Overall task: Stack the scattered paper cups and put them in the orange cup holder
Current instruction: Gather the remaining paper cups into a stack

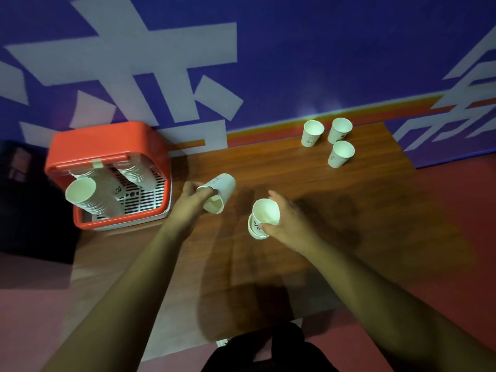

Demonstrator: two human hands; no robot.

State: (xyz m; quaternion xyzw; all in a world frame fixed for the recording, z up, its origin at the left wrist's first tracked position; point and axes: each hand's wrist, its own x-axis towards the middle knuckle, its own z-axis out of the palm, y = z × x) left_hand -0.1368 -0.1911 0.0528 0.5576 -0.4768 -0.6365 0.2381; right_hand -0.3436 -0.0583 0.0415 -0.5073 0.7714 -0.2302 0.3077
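My left hand grips a white paper cup, tilted on its side with its mouth toward me, just right of the orange cup holder. My right hand holds a short stack of nested paper cups above the middle of the wooden table. Three single cups stand upright at the table's far right: one, another and a third. Inside the holder lean two long stacks of cups, a nearer stack and a farther stack.
The holder has a white slotted grille behind the stacks and stands at the table's left end. A blue wall with white shapes rises behind the table. Reddish floor lies to the right; my dark clothing shows below.
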